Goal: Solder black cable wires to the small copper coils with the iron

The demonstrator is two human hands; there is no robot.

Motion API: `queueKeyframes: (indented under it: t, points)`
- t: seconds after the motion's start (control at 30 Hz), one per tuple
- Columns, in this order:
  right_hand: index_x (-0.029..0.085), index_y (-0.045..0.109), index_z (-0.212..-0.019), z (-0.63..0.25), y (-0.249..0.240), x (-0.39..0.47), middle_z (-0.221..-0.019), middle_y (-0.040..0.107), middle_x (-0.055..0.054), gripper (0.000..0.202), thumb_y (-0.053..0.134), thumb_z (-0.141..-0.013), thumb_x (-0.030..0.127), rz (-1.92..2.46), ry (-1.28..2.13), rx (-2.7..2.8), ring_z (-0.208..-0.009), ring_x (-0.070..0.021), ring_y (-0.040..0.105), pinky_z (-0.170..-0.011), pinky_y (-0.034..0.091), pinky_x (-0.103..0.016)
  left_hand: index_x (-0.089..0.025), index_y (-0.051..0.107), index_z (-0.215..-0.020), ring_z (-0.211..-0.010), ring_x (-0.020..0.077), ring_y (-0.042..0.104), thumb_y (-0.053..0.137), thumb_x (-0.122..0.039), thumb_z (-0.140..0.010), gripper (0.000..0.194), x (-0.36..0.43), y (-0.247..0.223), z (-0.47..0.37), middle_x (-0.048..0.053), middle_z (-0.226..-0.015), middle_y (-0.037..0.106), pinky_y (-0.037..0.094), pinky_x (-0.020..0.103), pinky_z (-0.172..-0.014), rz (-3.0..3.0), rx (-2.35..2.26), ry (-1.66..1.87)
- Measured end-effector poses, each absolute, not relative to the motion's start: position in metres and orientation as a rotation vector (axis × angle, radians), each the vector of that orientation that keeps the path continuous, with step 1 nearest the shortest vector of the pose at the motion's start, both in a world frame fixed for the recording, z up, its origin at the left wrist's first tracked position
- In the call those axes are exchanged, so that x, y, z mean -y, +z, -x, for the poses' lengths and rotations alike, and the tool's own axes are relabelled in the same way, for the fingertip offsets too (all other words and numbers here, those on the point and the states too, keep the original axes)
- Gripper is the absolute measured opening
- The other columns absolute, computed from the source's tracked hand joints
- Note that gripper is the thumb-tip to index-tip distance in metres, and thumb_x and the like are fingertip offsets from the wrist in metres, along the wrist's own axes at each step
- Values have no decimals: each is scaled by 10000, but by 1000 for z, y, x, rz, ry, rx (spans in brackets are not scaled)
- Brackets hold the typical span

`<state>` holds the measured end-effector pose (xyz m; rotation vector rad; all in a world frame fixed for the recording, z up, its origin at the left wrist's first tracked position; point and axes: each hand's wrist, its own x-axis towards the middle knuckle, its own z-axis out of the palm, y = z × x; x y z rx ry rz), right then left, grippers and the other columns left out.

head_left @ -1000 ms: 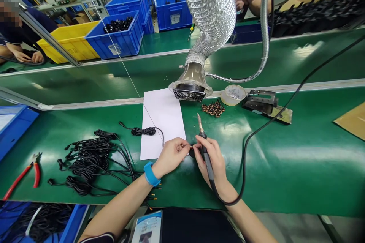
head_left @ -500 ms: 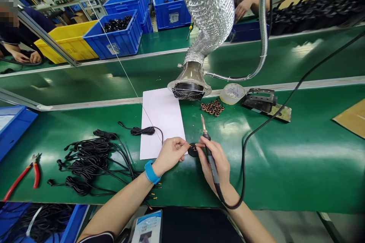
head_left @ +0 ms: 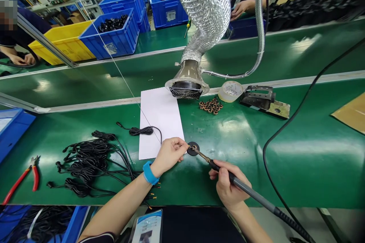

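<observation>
My right hand (head_left: 232, 184) grips a soldering iron (head_left: 251, 193) by its dark handle. The iron's tip reaches a small black round holder (head_left: 194, 152) with a copper-coloured part in it. At the holder's left edge, my left hand (head_left: 171, 151) pinches the thin wire end of a black cable (head_left: 142, 130). That cable lies coiled on a white sheet (head_left: 159, 112), and its lead runs under my left hand. Whether the tip touches the wire itself is too small to tell.
Bundled black cables (head_left: 88, 159) and red-handled cutters (head_left: 34, 174) lie left. Behind are small copper-coloured parts (head_left: 211, 105), a tape roll (head_left: 230, 92) and an iron stand (head_left: 264, 100). A fume extractor (head_left: 186, 85) hangs overhead. Co-workers' hands (head_left: 241, 9) show across the bench.
My right hand has moved right and turned the soldering iron, so its tip now points left onto the black holder instead of up and away. My left hand stays in nearly the same place.
</observation>
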<state>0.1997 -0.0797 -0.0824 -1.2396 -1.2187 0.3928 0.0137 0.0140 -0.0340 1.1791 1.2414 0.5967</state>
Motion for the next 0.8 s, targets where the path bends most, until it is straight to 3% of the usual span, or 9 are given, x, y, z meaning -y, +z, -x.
queueKeyframes:
  t: [0.43,0.8]
  points:
    - [218,706,-1023,-198,-75,74,-635,694,30,189,568,-902,172,1267,418,1312,-473,-131,649,-561,611,-295,-117,659,-856,-488,83,521,670,-398,-817,283,-13,-33,-14,-8,-594,572,422,191,-485,-1175,-1206,613]
    - [217,708,-1027,-196,-75,76,-655,684,31,207,560,-905,138,1241,439,1219,-473,-117,643,-478,567,-252,-119,657,-848,-486,83,520,670,-385,-813,269,-13,-30,-14,-13,-595,563,421,194,-486,-1178,-1218,614]
